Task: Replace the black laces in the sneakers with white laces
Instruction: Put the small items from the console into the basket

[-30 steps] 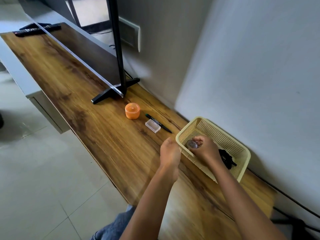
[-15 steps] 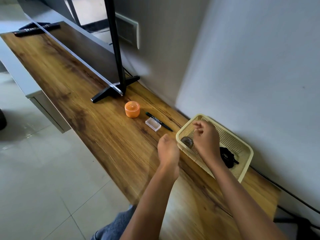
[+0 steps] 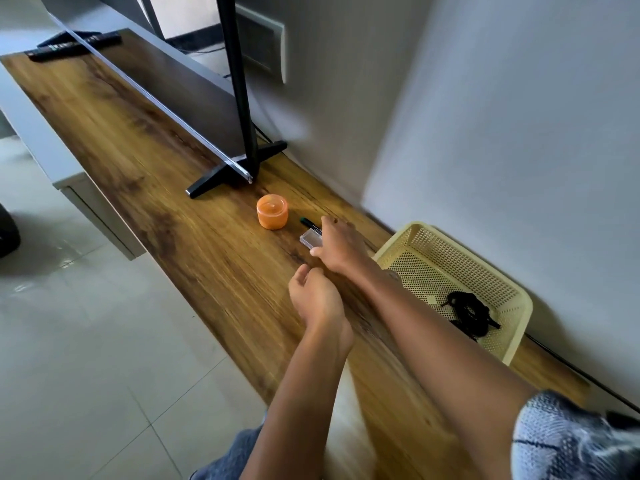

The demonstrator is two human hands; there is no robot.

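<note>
A bundle of black laces [image 3: 467, 311] lies inside the yellow mesh basket [image 3: 412, 232] against the wall. No sneakers or white laces are in view. My right hand [image 3: 339, 244] reaches left of the basket, with its fingers spread over a small clear plastic box [image 3: 309, 237] and the black pen [image 3: 306, 221] on the wooden shelf; index finger and thumb sit either side of the box. My left hand [image 3: 315, 299] hovers over the shelf just in front, fingers loosely curled, holding nothing I can see.
An orange jar [image 3: 272, 212] stands left of the pen. Behind it are the TV's black foot [image 3: 221, 178] and screen edge. A remote [image 3: 74, 46] lies at the shelf's far end. A cable [image 3: 571, 370] runs along the wall on the right. Tiled floor lies to the left.
My right hand let go of a small round object in the basket, left the basket and moved left to the clear box and pen. My left hand barely moved.
</note>
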